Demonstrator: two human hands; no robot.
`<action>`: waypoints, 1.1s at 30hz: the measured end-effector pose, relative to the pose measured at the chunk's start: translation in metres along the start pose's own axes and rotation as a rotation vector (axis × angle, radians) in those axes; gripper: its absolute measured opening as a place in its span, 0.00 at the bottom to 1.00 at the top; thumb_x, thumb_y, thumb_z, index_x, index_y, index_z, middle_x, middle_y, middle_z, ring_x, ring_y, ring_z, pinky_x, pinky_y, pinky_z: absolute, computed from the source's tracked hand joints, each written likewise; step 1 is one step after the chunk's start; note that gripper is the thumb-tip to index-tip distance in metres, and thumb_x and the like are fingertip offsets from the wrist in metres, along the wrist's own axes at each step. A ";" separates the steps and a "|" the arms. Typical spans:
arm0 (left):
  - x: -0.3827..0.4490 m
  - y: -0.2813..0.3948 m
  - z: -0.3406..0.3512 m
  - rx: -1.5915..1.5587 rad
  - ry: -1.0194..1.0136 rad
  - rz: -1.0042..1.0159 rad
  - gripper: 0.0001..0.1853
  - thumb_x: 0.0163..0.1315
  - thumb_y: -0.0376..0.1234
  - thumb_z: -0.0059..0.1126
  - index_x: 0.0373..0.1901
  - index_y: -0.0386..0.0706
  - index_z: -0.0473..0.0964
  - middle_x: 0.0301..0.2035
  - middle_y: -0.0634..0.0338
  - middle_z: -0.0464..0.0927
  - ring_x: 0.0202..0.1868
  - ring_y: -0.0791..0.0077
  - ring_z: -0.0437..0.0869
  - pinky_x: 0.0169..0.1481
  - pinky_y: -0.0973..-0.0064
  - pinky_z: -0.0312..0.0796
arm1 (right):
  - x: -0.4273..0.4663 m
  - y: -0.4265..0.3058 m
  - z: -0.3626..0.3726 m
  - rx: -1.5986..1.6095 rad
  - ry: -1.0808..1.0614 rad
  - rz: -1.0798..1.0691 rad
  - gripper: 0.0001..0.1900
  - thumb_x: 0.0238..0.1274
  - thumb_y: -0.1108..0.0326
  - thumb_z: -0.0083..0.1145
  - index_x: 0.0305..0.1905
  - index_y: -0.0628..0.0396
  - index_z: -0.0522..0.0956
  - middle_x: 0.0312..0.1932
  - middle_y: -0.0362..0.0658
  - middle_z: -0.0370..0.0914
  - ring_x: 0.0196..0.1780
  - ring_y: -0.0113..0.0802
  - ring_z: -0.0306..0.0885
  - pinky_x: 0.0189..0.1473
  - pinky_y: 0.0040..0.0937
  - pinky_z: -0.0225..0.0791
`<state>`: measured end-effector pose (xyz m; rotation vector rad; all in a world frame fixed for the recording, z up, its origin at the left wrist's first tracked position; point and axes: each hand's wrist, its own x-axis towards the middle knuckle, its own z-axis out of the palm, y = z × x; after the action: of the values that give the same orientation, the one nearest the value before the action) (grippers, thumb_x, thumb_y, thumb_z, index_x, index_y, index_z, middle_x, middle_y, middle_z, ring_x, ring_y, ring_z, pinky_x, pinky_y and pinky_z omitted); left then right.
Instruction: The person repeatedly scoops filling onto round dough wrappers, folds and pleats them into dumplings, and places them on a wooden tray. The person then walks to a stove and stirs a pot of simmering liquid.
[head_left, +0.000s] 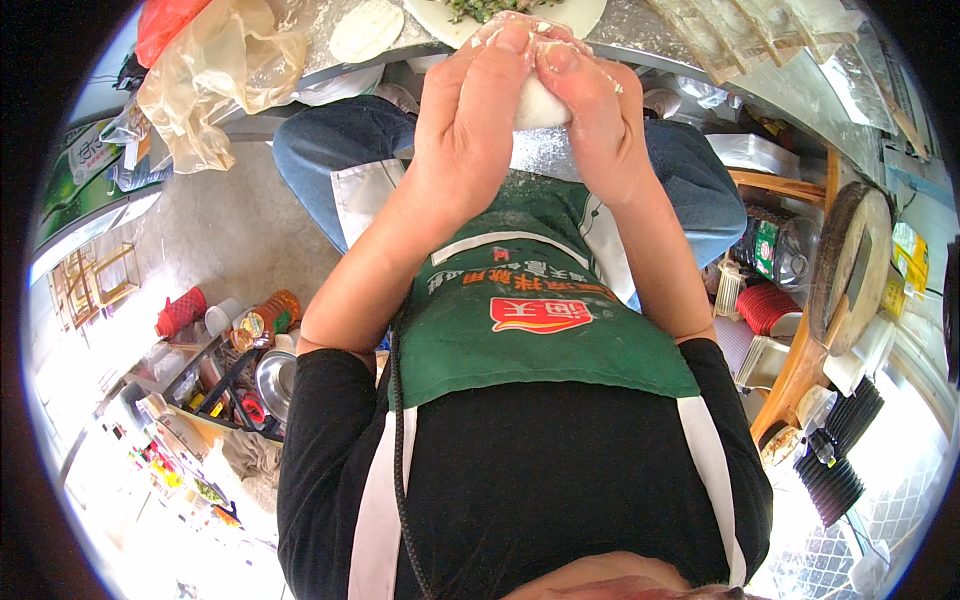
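My left hand (472, 112) and my right hand (600, 112) are cupped together at the table's near edge. Between them they grip a piece of white dough (541, 105), its smooth rounded underside showing below my palms. Flour clings to my fingers and thumbs, which hide most of the dough. Just beyond my hands is a pale plate (442, 22) with a chopped green filling (495, 7) on it. To its left, a flat round dough wrapper (366, 30) lies on the floury table (322, 52).
A crumpled plastic bag (225, 82) hangs over the table's left edge. Wooden slatted trays (757, 30) sit at the far right. A round chopping board (832, 262) with a knife stands right of me; an orange-liquid bottle (266, 321) is behind me on the left.
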<state>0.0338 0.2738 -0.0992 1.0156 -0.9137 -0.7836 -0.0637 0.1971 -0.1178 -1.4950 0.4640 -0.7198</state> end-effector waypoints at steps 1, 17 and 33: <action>0.002 -0.001 -0.001 0.006 -0.025 0.025 0.17 0.67 0.33 0.32 0.36 0.31 0.72 0.36 0.56 0.76 0.38 0.76 0.73 0.45 0.80 0.65 | 0.000 -0.002 0.002 -0.013 0.017 -0.008 0.21 0.65 0.54 0.41 0.33 0.64 0.76 0.29 0.38 0.75 0.33 0.20 0.67 0.35 0.21 0.60; 0.006 -0.007 -0.001 0.139 -0.029 0.137 0.15 0.66 0.31 0.33 0.32 0.32 0.71 0.29 0.56 0.74 0.30 0.77 0.68 0.38 0.81 0.64 | -0.003 -0.017 0.007 0.041 0.034 -0.075 0.16 0.65 0.60 0.44 0.35 0.65 0.75 0.28 0.38 0.74 0.33 0.21 0.66 0.35 0.22 0.63; 0.022 -0.001 0.014 -0.263 0.267 0.006 0.21 0.67 0.38 0.28 0.37 0.31 0.71 0.30 0.51 0.77 0.32 0.69 0.79 0.43 0.76 0.69 | -0.004 -0.034 -0.021 0.098 0.122 -0.013 0.14 0.46 0.69 0.64 0.37 0.69 0.78 0.32 0.41 0.74 0.37 0.25 0.72 0.41 0.21 0.63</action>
<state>0.0302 0.2492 -0.0912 0.8595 -0.5677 -0.7211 -0.0863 0.1871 -0.0855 -1.3686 0.5048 -0.8354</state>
